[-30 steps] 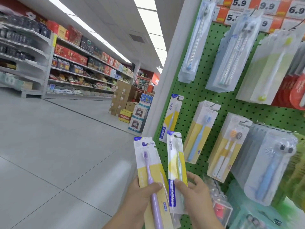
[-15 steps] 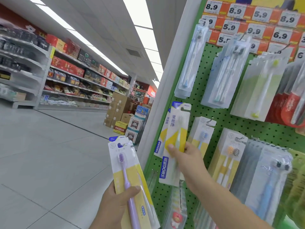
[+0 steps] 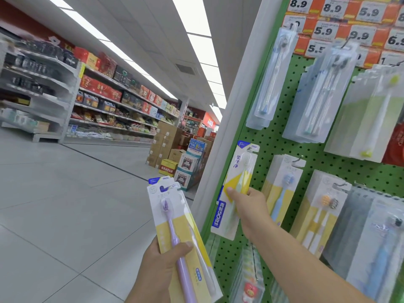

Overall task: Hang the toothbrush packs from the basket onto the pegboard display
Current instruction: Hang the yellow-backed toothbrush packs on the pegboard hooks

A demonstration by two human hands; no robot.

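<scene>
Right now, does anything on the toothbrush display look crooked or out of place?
Nothing looks damaged. Only the yellow-green toothbrush pack in the right hand sits tilted against the green pegboard; whether it is on a hook cannot be told. Other hanging packs look orderly.

Pegboard (image 3: 273,141) right; shelves (image 3: 105,106) far left

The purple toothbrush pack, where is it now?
In the head view, the purple toothbrush pack is low at centre, held upright in the left hand, just left of the green pegboard and the right hand's yellow pack.
</scene>
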